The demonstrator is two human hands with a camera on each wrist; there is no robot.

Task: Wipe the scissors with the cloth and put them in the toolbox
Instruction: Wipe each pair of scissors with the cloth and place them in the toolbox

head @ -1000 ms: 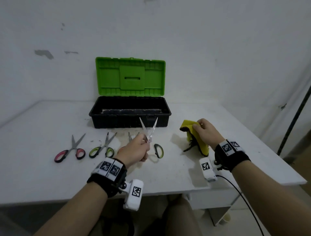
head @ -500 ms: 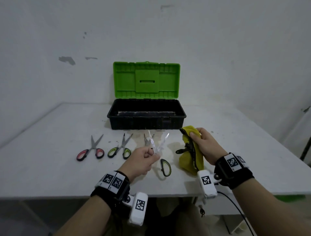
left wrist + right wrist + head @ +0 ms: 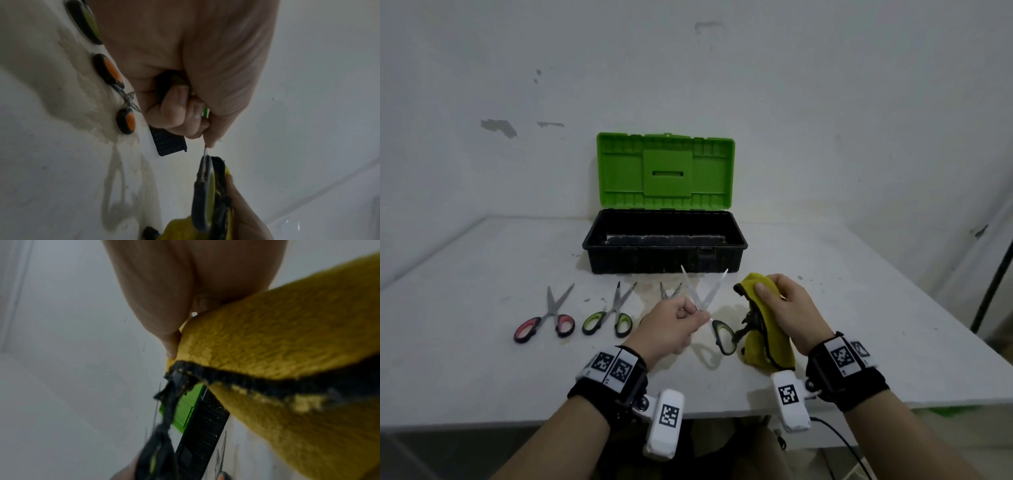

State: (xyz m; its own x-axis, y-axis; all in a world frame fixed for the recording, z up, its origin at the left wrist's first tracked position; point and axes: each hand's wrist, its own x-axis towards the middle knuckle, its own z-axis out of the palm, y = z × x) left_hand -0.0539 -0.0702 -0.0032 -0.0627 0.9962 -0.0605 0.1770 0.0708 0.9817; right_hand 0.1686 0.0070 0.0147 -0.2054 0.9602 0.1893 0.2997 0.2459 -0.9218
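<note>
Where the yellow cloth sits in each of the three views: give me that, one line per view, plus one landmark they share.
Head: yellow cloth right of centre, low, gripped by the right hand.
Left wrist: cloth at the bottom edge, right of centre.
Right wrist: cloth fills the right half.
Shared landmark: the toolbox, a black corner in the left wrist view, black and green strip in the right wrist view.

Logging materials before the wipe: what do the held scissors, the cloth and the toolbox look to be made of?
Held scissors: pale, bare blades with a dull shine, probably steel; black and green handle loops, likely plastic or rubber.
Cloth: yellow, nubby pile like microfibre or terry, with a dark stitched, fraying hem.
Toolbox: moulded ribbed walls, matte black base and green lid, apparently plastic.
</note>
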